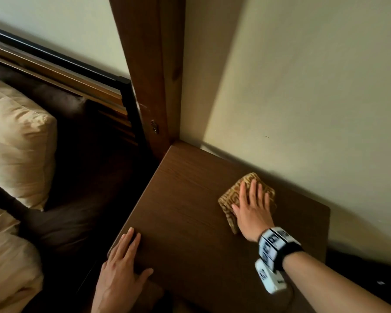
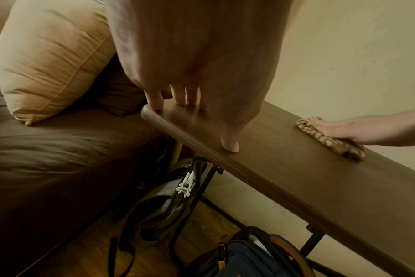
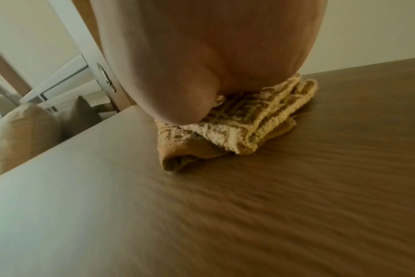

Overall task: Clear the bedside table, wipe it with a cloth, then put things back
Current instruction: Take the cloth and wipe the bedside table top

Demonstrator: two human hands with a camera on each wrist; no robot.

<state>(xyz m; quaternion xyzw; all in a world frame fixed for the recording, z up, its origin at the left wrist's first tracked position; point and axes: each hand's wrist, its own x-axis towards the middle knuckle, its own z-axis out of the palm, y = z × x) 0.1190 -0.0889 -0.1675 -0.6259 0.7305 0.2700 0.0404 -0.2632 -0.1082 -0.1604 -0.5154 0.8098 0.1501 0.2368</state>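
The bedside table [image 1: 185, 199] has a dark wood top with nothing on it but a folded yellow-brown patterned cloth [image 1: 226, 206] near the wall side. My right hand [image 1: 251, 208] lies flat on the cloth with straight fingers, pressing it onto the wood; the cloth [image 3: 244, 127] bunches in folds under the palm. My left hand [image 1: 122, 260] rests flat on the table's near left corner, its fingertips [image 2: 230, 148] touching the tabletop [image 2: 296, 168] by the edge. From the left wrist view the cloth [image 2: 329, 140] and right hand [image 2: 358, 131] show at the far right.
A bed with a brown sheet [image 1: 61, 222] and tan pillows [image 1: 16, 143] lies left of the table. A wooden door frame [image 1: 154, 75] and a pale wall [image 1: 303, 86] bound the table behind. Bags [image 2: 249, 256] and a grey backpack [image 2: 161, 206] sit on the floor underneath.
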